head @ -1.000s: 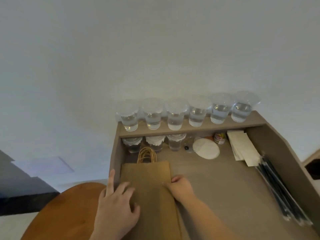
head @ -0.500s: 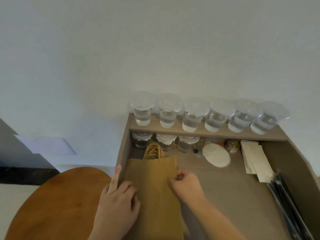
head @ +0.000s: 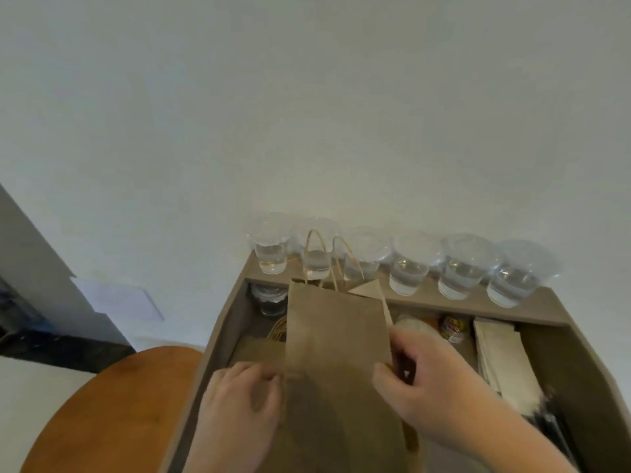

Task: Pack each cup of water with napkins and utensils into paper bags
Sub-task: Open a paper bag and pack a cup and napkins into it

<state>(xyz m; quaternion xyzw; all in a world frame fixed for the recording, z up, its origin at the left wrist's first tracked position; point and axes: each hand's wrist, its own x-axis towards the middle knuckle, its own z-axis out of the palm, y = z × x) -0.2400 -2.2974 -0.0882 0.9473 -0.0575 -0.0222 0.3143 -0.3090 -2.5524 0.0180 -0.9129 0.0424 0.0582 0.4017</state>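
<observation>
A brown paper bag (head: 334, 329) with twine handles is lifted off a stack of flat bags (head: 254, 348) and stands tilted in front of me. My left hand (head: 239, 414) grips its left edge low down. My right hand (head: 430, 384) pinches its right edge. Several lidded cups of water (head: 454, 271) line the back shelf (head: 444, 302). A pile of napkins (head: 502, 356) lies at the right, and black utensils (head: 553, 425) lie beside it near the desk's right wall.
More cups (head: 269, 298) stand under the shelf at the left. A small colourful jar (head: 452, 327) and a white round lid (head: 413, 324) sit behind the bag. A round wooden table (head: 112, 411) is at the lower left. The white wall rises behind.
The top bag has been raised from lying flat on the stack to nearly upright. Both hands have shifted from resting on it to gripping its side edges.
</observation>
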